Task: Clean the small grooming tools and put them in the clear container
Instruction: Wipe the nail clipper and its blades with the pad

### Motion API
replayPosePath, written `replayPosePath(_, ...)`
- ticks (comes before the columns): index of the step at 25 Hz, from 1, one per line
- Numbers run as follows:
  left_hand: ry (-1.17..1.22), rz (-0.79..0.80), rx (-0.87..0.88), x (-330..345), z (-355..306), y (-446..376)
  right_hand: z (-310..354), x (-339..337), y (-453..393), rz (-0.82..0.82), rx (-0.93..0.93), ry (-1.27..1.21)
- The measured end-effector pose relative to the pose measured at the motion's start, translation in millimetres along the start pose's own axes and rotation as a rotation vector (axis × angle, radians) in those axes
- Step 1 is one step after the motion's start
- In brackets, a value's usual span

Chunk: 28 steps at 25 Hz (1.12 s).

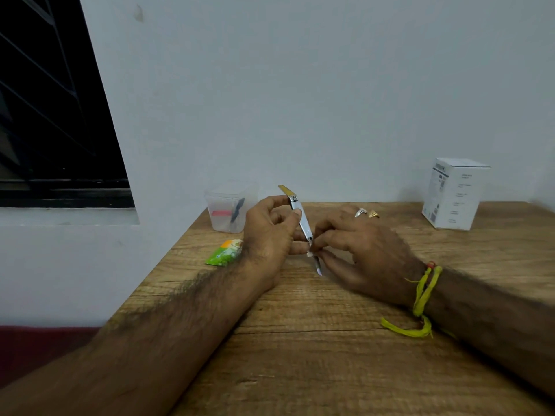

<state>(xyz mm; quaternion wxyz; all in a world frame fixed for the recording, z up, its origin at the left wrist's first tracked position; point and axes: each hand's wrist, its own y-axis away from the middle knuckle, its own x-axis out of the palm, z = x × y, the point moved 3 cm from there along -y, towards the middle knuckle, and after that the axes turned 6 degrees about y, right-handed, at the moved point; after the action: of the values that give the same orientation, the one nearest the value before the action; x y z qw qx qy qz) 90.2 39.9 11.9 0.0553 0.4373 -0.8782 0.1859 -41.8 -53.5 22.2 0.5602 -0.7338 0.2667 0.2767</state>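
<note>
Here, my left hand [268, 232] pinches the upper part of a silver nail clipper [300, 219] between thumb and curled fingers, holding it tilted above the table. My right hand [357, 250] pinches its lower end, where a small blade folds out. One clear container [231, 205] stands behind, holding one red and one black tool. One green sachet [225, 253] and one white box [453, 193] sit on the wooden table [330, 340] against a pale wall.

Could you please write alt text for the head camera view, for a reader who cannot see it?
Over a wooden table, the left hand grips a metal nail clipper while the right hand pinches its lower end. Behind stand a clear container holding small tools, a green sachet and a white box.
</note>
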Motion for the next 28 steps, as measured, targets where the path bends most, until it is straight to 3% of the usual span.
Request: replayPosePath(28, -0.008, 0.005, -0.007, 1.9, -5.9, 4.0, -5.0, 0.4, 4.9, 0.048, 0.074, -0.094)
